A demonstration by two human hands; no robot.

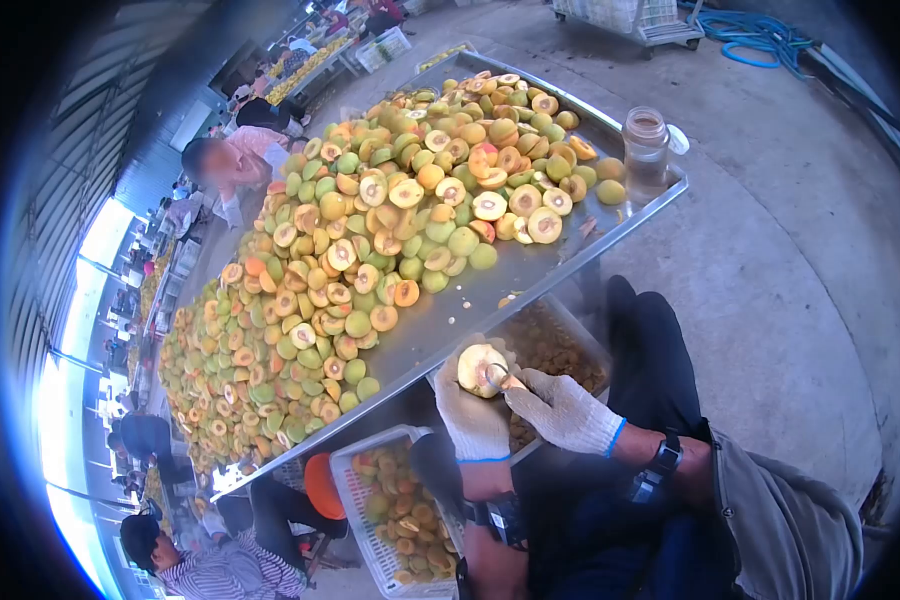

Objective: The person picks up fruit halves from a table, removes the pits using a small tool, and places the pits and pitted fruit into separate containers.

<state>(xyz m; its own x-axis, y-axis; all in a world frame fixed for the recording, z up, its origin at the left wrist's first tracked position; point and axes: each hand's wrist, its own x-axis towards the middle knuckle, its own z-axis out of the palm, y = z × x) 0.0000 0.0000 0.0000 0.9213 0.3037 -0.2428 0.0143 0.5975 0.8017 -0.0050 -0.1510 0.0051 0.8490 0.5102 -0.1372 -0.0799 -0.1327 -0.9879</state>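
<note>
My left hand, in a white knitted glove, holds a halved fruit with its pale cut face up. My right hand, gloved too, grips a small pitting tool by its handle, and the tool's curved metal tip touches the middle of the cut face. Both hands are just off the near edge of a metal table heaped with halved green and orange fruit. Below my hands is a bin with many small brown pieces in it.
A white basket of fruit halves stands beside my legs, near a red-orange stool. A glass jar of clear liquid is at the table's right corner. People sit at the table's far side and lower left. A cart and blue hose lie beyond.
</note>
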